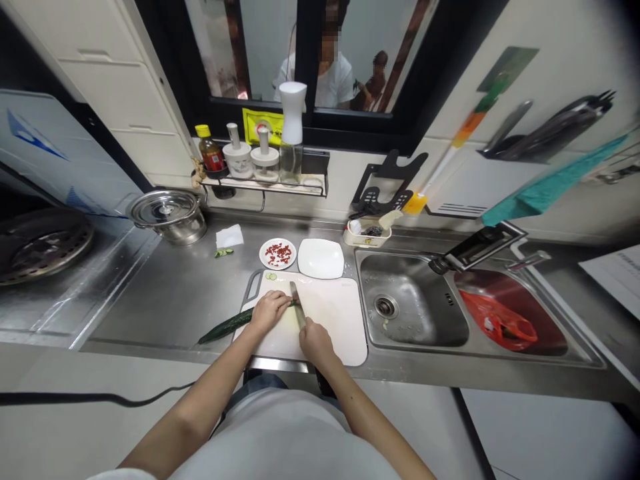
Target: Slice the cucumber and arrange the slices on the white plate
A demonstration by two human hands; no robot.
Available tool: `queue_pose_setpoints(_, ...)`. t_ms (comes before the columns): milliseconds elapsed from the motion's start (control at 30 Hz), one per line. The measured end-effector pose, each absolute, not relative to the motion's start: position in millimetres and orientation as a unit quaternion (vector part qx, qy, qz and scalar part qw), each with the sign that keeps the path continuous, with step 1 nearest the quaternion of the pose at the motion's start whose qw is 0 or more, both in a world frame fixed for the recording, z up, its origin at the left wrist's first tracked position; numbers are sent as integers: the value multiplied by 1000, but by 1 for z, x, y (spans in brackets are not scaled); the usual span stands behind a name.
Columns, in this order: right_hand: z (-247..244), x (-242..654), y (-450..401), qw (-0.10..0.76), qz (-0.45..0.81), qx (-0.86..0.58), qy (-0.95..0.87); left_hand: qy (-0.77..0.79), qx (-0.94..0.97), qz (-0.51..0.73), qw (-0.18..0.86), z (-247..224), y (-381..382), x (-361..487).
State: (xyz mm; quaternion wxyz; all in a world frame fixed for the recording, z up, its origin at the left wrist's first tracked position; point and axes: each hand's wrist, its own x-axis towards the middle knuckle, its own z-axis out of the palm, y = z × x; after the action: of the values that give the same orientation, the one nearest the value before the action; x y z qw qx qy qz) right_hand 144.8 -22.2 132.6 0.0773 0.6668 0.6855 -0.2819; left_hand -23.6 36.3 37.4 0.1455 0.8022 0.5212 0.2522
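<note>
A long dark green cucumber (225, 329) lies slantwise over the left edge of a white cutting board (345, 327). My left hand (270, 310) is closed over its right part, fingers near the cut end. In my right hand (315, 339) is the handle of a knife (296, 298), gripped firmly. The blade stands by the cucumber's end, just right of my left fingertips. Two or so pale cucumber slices (271, 275) rest at the board's top left corner. Behind the board are a small plate of chopped red pieces (278, 254) and a white square plate (321, 257).
A double sink (415, 300) lies to the right, with a red plastic bag (500, 323) in its far basin. At the back left stand a lidded steel pot (170, 217) and a white paper (229, 236) with green cucumber scraps (224, 253). A condiment rack (265, 183) hangs behind.
</note>
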Motion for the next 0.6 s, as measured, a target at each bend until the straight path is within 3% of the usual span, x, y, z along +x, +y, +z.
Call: queue_pose_setpoints(600,135,145,-28,89,-290,664,683,525,802,242,150,39,37,-23)
